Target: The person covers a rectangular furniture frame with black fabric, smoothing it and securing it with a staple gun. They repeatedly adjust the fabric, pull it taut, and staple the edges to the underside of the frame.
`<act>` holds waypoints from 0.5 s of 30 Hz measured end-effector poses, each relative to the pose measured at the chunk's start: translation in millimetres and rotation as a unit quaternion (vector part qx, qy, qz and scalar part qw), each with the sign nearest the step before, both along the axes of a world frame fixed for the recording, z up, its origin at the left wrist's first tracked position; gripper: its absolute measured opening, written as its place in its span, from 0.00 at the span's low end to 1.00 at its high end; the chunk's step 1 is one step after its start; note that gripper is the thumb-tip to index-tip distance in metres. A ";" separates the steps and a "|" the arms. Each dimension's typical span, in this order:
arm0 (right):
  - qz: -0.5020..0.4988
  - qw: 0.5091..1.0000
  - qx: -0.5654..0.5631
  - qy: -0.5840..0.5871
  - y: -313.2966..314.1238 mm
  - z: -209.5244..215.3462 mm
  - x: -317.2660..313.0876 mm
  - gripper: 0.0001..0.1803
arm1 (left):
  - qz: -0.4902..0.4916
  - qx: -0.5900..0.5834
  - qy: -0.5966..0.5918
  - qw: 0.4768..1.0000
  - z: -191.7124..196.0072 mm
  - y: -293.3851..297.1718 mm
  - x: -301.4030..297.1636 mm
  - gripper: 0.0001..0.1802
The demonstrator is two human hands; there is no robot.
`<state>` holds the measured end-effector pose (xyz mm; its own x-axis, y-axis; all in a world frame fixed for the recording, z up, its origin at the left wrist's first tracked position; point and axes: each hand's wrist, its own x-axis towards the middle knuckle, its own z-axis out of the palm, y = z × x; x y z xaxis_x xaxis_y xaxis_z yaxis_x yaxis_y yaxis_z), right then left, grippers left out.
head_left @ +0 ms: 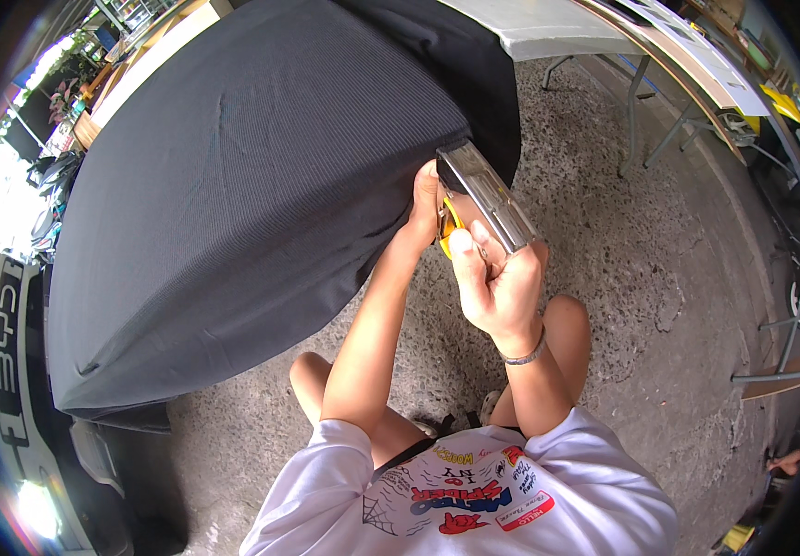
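At the near right corner of the black cloth [261, 157], both of my hands are raised around a long, shiny metal thing [492, 196] with a dark inner face. A curved yellow piece [453, 222] shows along its near left side; its exact kind I cannot make out. My right hand [506, 278] is closed around the lower end, thumb beside the yellow piece. My left hand [423, 208] grips the left side, its thumb pointing up next to the cloth; its other fingers are mostly hidden behind the thing.
The cloth drapes over a large table-like shape and hangs down its sides. A grey folding table [557, 32] stands beyond. At the left is the front of a vehicle [15, 361] with a lit lamp. Rough concrete floor [641, 278] lies below; metal-legged boards line the right.
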<state>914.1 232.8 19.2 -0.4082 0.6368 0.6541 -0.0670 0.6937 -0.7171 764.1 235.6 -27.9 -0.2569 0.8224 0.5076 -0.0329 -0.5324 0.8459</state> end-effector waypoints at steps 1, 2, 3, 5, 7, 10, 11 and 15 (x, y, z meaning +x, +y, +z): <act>0.000 1.000 -0.016 0.005 -0.8 -0.6 -1.7 0.10 | -0.004 0.005 0.001 1.000 -0.2 -0.4 0.4 0.31; -0.001 1.000 -0.021 0.009 -0.7 -1.0 -2.6 0.10 | -0.026 0.013 -0.018 0.999 -3.7 1.7 -1.7 0.31; -0.002 1.000 -0.026 0.014 -0.8 -1.5 -3.8 0.10 | -0.047 0.020 -0.038 0.998 -3.5 3.0 -3.0 0.31; -0.007 1.000 -0.012 0.020 0.4 -1.8 -5.6 0.10 | -0.033 0.013 -0.028 0.999 -4.2 2.9 -3.0 0.31; -0.011 1.000 0.004 0.027 2.7 -3.8 -6.9 0.09 | 0.005 -0.023 -0.014 1.000 -0.6 0.5 0.4 0.32; -0.011 0.999 0.022 0.029 5.1 -3.4 -8.5 0.09 | 0.047 -0.070 0.000 0.996 7.2 -2.9 5.0 0.32; -0.011 0.999 0.021 0.031 5.5 -3.1 -9.2 0.09 | 0.057 -0.082 0.002 0.995 9.7 -3.9 6.1 0.33; -0.012 0.998 0.010 0.055 7.8 -4.7 -12.9 0.10 | 0.081 -0.128 -0.013 0.988 17.1 -5.8 12.1 0.33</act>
<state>901.2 240.6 14.5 -0.3184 0.6319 0.7066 -0.1274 0.7101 -0.6925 776.2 229.8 -10.8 -0.4057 0.8702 0.2794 0.0111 -0.3009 0.9536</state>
